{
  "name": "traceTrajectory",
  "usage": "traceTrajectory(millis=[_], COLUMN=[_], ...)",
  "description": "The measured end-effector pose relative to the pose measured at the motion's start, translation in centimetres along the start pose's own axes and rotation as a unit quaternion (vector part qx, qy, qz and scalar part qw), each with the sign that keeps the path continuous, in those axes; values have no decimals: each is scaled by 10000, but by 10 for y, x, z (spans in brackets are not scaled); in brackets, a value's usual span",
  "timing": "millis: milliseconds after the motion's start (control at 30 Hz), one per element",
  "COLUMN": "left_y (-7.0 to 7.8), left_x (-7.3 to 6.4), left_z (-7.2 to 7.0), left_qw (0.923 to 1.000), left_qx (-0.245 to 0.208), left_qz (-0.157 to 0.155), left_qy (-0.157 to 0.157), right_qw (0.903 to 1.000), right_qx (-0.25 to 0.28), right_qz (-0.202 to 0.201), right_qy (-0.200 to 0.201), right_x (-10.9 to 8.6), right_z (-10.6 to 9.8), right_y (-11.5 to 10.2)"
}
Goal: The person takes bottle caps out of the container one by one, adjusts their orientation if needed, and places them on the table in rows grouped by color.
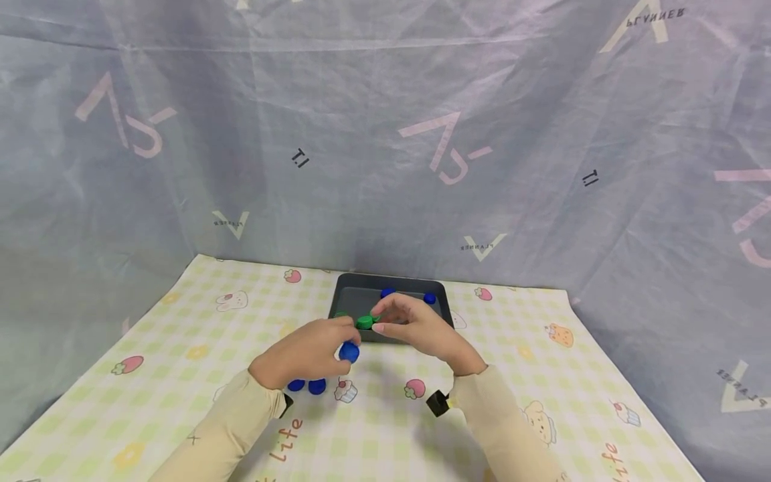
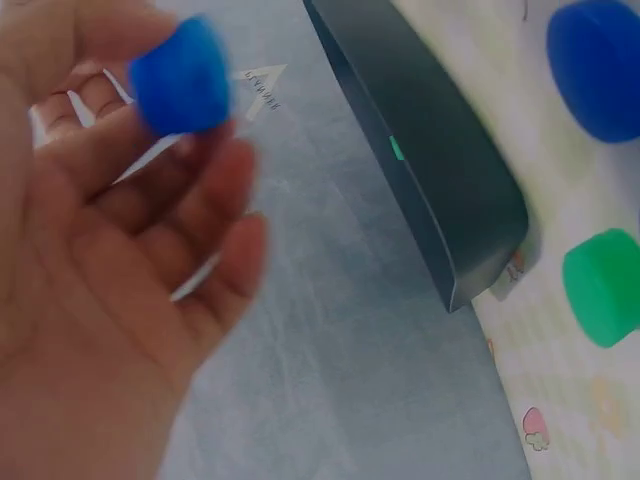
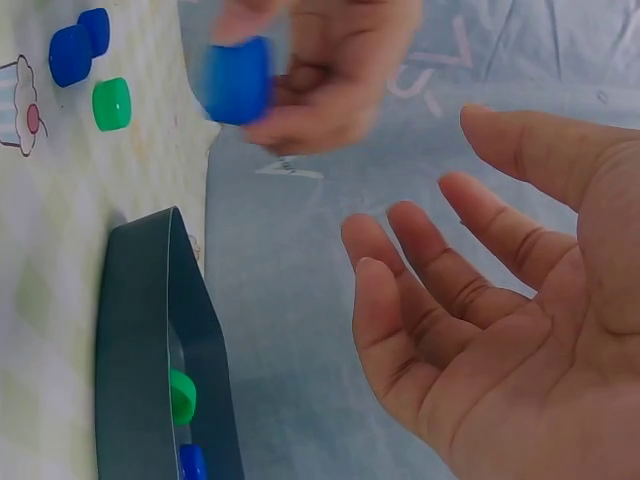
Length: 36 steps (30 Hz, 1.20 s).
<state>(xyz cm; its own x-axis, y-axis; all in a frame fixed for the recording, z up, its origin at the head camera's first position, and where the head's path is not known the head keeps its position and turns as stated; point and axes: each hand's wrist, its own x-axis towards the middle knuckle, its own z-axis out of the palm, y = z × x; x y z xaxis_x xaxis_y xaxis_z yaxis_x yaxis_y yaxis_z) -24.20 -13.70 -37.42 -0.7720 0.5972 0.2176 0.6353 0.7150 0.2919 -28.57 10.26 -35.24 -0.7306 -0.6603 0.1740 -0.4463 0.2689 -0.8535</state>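
My left hand [image 1: 304, 351] pinches a blue bottle cap [image 1: 349, 352] between thumb and fingers, raised in front of the tray. In the left wrist view that cap [image 2: 182, 78] is held at the fingertips, with the other fingers loosely bent. My right hand [image 1: 421, 328] is over the front right part of the dark grey tray [image 1: 355, 294]. Its palm [image 3: 540, 370] holds nothing, the fingers lightly bent and spread. Green caps [image 1: 365, 322] lie in the tray beside its fingertips, partly hidden. Further back in the tray are blue caps [image 1: 430, 298].
Blue caps [image 1: 316, 386] lie on the checkered tablecloth below my left hand. Close to them on the cloth is a green cap [image 3: 112, 104], shown in both wrist views. A grey printed curtain [image 1: 361, 201] hangs behind the table.
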Motion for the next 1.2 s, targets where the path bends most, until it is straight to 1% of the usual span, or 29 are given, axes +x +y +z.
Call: traceTrajectory(millis=[100,167,300,433,567,733,1000,1200], left_y=[0,0,0,0,-2,-4,-4,-4], left_x=[1,2,1,1,1,0,-2,-2], left_z=[5,9,16,22,26,30,31,31], left_qw=[9975,9947,9898,9859,9843,9823,9810,9807], left_qx=[-35,-66,6,119,139,241,284,297], left_qz=[-374,-561,-792,-910,-889,-939,-1057,-1081], left_qy=[-595,-857,-1180,-1399,-1516,-1605,-1599,-1604], right_qw=[9999,9998,9994,9991,9988,9985,9987,9986], right_qx=[-117,-196,-307,-392,-450,-509,-446,-471], right_qz=[-11,-18,-52,-82,-80,-80,-99,-121], right_qy=[-33,-59,-127,-169,-192,-190,-213,-220], right_x=[0,-1,-2,-3,-3,-3,-3,-3], right_z=[0,0,1,1,1,0,0,-1], right_y=[0,0,-1,-1,-2,-2,-1,-1])
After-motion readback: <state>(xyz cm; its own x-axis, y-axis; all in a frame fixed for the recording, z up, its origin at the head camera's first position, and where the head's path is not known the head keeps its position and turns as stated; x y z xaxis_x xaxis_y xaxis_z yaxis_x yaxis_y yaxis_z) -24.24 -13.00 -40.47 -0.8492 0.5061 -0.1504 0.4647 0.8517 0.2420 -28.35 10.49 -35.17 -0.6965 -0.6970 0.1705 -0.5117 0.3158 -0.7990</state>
